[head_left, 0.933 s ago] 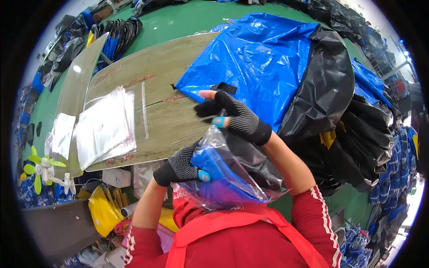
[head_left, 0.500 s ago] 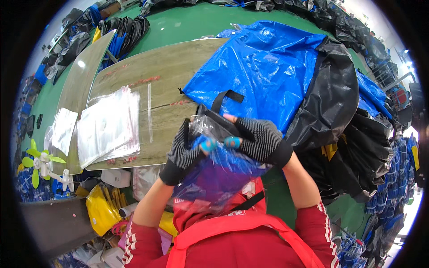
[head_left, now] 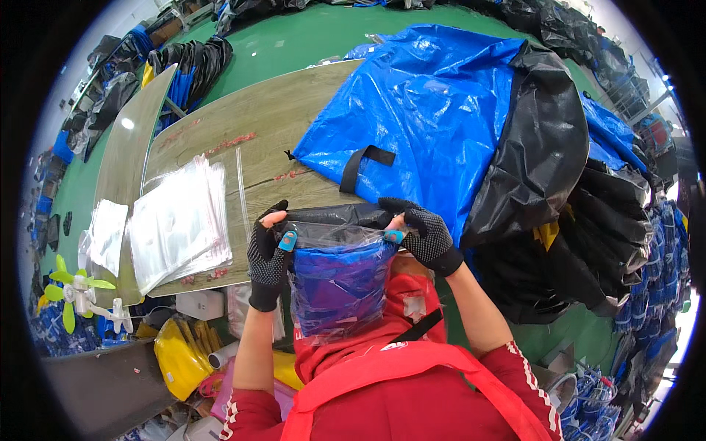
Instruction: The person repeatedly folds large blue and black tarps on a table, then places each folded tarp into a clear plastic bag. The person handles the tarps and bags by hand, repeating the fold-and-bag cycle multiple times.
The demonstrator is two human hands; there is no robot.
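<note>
Between my hands hangs a clear plastic bag (head_left: pixel 340 290) with a folded blue tarp-like sheet inside; a black part of the sheet shows at the bag's top. My left hand (head_left: pixel 269 253), in a dark dotted work glove with bare fingertips and teal tape on the thumb, pinches the bag's upper left corner. At the upper right corner my right hand (head_left: pixel 425 234), gloved and taped the same way, grips the rim. Just beyond, a large blue and black tarp sheet (head_left: pixel 419 110) with a black strap (head_left: pixel 354 170) lies over the table.
A wood-patterned table (head_left: pixel 268 110) carries a stack of clear plastic bags (head_left: pixel 180 224) on its left. A small green-bladed fan (head_left: pixel 77 290) is clipped at the left edge. Yellow bags (head_left: pixel 182 360) lie below it. Black sheets (head_left: pixel 588 250) hang down on the right.
My hands have moved apart, spreading the top of the bag flat between them. The bag, crumpled and tilted before, now hangs straighter with the folded blue sheet plainly visible.
</note>
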